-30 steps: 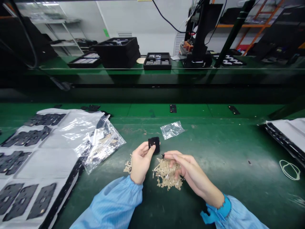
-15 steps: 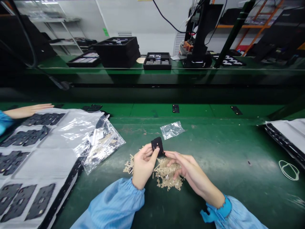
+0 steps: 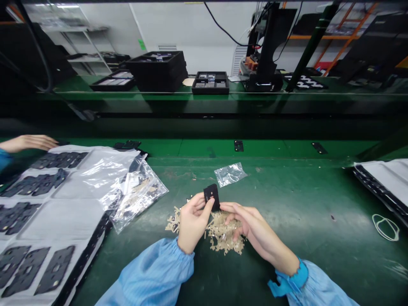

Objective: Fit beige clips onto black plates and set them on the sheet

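Left hand: the left hand (image 3: 192, 221) pinches a small black part (image 3: 212, 196) between thumb and fingertips, holding it tilted just above the green bench mat (image 3: 287, 204); the sleeve is pale blue
Right hand: the right hand (image 3: 251, 227) lies with fingers curled over a heap of tan scraps (image 3: 219, 233); its fingertips meet the lower edge of the black part (whether they grip it or only touch it, I cannot tell)
Black part: near the middle of the mat, just above the heap, between both hands
Small clear bag: a small clear bag (image 3: 230, 173) lies flat beyond the hands, apart from them
Left side: a white tray sheet (image 3: 63, 216) carries flat black pieces; a larger clear bag (image 3: 134, 193) rests on its near corner
Far left: another person's hand (image 3: 30, 142) rests at the tray's far edge
Far right: a loop of white band (image 3: 385, 226) lies on the mat
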### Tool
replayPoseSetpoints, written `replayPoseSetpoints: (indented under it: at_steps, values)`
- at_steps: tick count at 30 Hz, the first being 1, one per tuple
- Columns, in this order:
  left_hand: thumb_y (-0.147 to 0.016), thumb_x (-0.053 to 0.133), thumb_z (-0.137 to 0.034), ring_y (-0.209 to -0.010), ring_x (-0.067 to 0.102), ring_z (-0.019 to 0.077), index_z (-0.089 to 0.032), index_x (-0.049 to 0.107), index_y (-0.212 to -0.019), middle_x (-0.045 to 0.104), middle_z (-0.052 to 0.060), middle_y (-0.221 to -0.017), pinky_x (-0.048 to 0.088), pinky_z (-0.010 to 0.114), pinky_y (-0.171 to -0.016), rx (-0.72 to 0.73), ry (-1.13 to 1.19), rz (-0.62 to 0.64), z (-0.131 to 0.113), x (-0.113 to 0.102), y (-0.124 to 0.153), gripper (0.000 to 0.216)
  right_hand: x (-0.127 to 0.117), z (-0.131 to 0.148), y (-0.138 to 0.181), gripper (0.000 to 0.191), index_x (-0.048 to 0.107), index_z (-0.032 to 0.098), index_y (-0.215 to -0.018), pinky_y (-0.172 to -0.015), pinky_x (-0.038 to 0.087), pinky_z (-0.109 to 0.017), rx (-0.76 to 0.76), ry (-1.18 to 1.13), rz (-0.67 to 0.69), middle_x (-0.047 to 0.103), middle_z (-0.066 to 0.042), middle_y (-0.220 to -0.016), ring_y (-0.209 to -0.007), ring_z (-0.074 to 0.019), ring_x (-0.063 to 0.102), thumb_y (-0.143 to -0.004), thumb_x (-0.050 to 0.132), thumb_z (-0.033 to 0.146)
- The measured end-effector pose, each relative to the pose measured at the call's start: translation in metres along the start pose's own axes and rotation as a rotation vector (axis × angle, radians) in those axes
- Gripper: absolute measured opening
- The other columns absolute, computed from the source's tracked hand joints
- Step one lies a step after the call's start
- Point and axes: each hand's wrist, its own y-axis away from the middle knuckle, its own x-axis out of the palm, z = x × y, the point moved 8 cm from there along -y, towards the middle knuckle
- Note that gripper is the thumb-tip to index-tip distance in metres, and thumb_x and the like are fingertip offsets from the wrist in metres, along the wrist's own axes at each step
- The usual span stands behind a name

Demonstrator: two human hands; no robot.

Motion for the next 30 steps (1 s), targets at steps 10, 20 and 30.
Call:
replayPoseSetpoints:
  at_steps: [10,20,30]
  values:
    - [-0.073,0.069,-0.029,-0.09,0.069,0.0235,-0.015,0.067,-0.092,0.073,0.008,-0.092,0.057,0.029,-0.077,-0.015,0.009,-0.001,-0.001,0.0,-0.001,0.024,-0.003,-0.009,-0.003,0.029,0.07,0.015,-0.096,-0.043,0.048,-0.017,0.083,-0.154,0.018,0.065,-0.01,-0.096,-0.072,-0.014,0.058,-0.084,0.058,0.039]
    - [-0.075,0.067,-0.028,-0.091,0.068,0.0224,-0.014,0.065,-0.096,0.072,0.01,-0.095,0.054,0.031,-0.084,-0.031,0.063,0.033,0.0,0.001,-0.002,0.025,-0.002,-0.017,-0.003,0.027,0.067,0.013,-0.097,-0.041,0.045,-0.015,0.215,-0.305,0.036,0.06,-0.004,-0.068,-0.057,-0.0103,0.055,-0.087,0.056,0.036]
    - [-0.074,0.069,-0.03,-0.094,0.067,0.0242,-0.013,0.065,-0.097,0.072,0.012,-0.099,0.053,0.033,-0.087,-0.087,0.12,0.058,0.003,0.004,-0.001,0.029,-0.005,-0.02,-0.006,0.031,0.067,0.01,-0.1,-0.039,0.043,-0.013,0.231,-0.322,0.064,0.059,-0.003,-0.068,-0.054,-0.0083,0.054,-0.086,0.057,0.036]
